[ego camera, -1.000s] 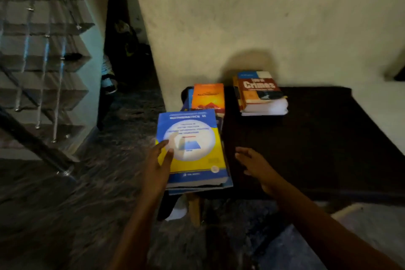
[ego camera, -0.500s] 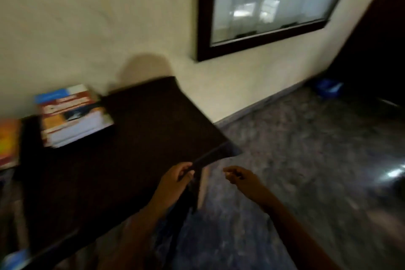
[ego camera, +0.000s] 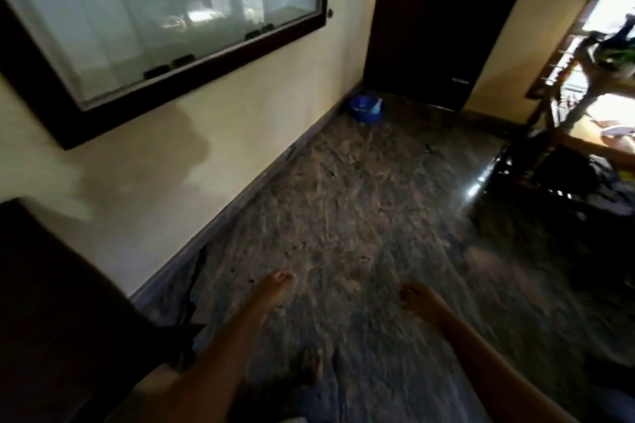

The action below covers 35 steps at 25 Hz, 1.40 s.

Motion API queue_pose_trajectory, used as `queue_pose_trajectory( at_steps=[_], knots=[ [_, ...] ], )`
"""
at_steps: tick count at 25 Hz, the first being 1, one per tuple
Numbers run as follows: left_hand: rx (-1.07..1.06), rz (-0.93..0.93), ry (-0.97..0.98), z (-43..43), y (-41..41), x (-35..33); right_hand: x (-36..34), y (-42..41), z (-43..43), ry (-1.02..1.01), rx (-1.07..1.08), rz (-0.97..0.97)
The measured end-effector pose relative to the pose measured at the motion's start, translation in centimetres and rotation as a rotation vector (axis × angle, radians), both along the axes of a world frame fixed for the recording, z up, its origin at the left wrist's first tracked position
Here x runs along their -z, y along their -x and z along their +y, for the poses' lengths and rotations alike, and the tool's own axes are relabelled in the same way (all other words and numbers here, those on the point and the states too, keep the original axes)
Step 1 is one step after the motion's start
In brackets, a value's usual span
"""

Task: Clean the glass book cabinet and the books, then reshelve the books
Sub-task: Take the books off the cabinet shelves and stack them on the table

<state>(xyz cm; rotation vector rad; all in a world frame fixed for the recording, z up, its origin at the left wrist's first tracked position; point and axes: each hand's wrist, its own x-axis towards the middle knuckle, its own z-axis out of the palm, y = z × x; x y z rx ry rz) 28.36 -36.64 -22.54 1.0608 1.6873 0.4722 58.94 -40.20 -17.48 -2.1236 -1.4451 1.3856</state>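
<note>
The glass book cabinet (ego camera: 165,24) hangs on the cream wall at the upper left, with a dark wooden frame and closed sliding glass panes. No books are in view. My left hand (ego camera: 275,285) is stretched forward over the stone floor, fingers loosely together, holding nothing. My right hand (ego camera: 415,295) hangs to its right with fingers loosely curled, also holding nothing. Both hands are well below and to the right of the cabinet.
A dark table corner (ego camera: 62,302) fills the lower left. A blue basin (ego camera: 366,108) sits on the floor by the wall near a dark door (ego camera: 443,17). Dark furniture (ego camera: 563,161) stands at the right. My foot (ego camera: 311,366) shows below.
My view has swung right, away from the table and the book stacks, toward the cabinet and the floor. My left hand left the table edge; both hands now hang over the floor.
</note>
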Motion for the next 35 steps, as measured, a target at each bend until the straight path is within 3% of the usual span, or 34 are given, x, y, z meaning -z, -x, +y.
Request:
queue_pose_trajectory(
  at_steps=[3, 5, 6, 7, 9, 10, 14, 20, 22, 26, 32, 35],
  knots=[
    [-0.046, -0.017, 0.118, 5.8, -2.0, 2.6, 4.8, -5.0, 6.4, 0.027, 0.097, -0.056],
    [-0.148, -0.074, 0.203, 8.8, -2.8, 3.2, 7.3, -6.9, 9.3, 0.125, 0.113, 0.140],
    [-0.171, -0.109, 0.234, 10.9, -3.2, 3.5, 7.7, -7.5, 11.2, 0.060, 0.048, 0.195],
    [-0.191, -0.126, 0.283, 13.1, -3.4, 3.7, 7.0, -7.8, 13.3, 0.020, 0.039, 0.219],
    [-0.234, -0.136, 0.358, 18.3, -3.7, 4.1, 5.4, -7.6, 17.5, 0.202, 0.193, 0.256],
    [-0.256, -0.129, 0.373, 21.0, -4.0, 4.1, 4.9, -8.1, 20.0, 0.177, 0.230, 0.199],
    [-0.292, -0.127, 0.375, 31.5, -6.1, 3.9, 3.2, -9.5, 31.2, 0.206, 0.391, 0.267],
    [-0.301, -0.197, 0.112, 52.1, -10.4, 2.0, -0.4, -11.6, 56.3, 0.035, 0.258, 0.426],
    [-0.340, -0.250, -0.049, 59.3, -12.7, -2.5, -3.8, -12.1, 65.1, -0.071, 0.165, 0.451],
    [-0.274, -0.086, -0.392, 73.9, -16.2, -13.0, -11.2, -10.8, 83.2, -0.249, -0.066, 0.470],
    [-0.488, -0.046, -0.832, 90.0, -14.1, -22.4, -21.7, -5.5, 103.5, -0.504, -0.384, 0.581],
    [-0.450, -0.058, -0.996, 98.4, -12.8, -27.7, -26.4, -2.2, 112.5, -0.610, -0.441, 0.623]
  ],
)
